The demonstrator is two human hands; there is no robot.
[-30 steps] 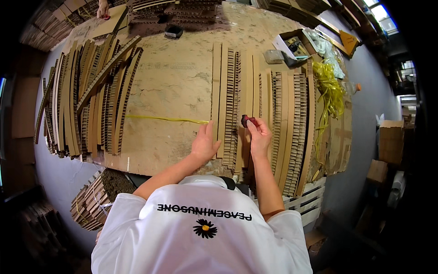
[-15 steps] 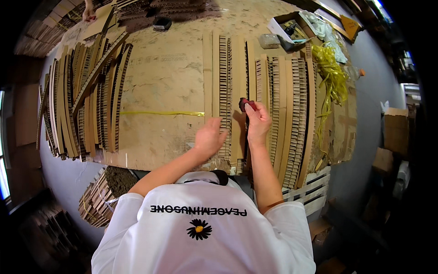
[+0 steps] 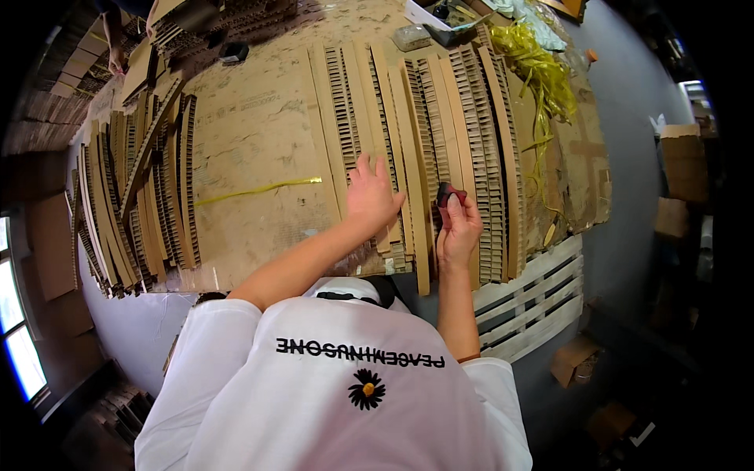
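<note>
A row of honeycomb cardboard strips (image 3: 448, 86) lies side by side on the cardboard-covered table (image 3: 259, 125), pale smooth faces next to open-celled edges. My left hand (image 3: 373, 192) lies over the left part of this row with its fingers spread, holding nothing. In my right hand (image 3: 459, 231), thumb and fingers pinch a small dark red and black block (image 3: 450, 194) just above the strips further right. Its exact kind I cannot make out. One strip (image 3: 422, 259) beside my right hand juts out past the table's near edge.
Another bunch of cardboard strips (image 3: 141, 196) stands at the left, one lying aslant on top. A yellow strap (image 3: 259, 190) lies between the groups. Tangled yellow strapping (image 3: 534, 71) is at the far right; a small black box (image 3: 234, 53) sits far back. Another person's hand (image 3: 118, 61) shows far left.
My right hand has moved right and slightly nearer with the red and black block. My left hand has shifted right and farther onto the strips, its fingers spreading. The view has turned.
</note>
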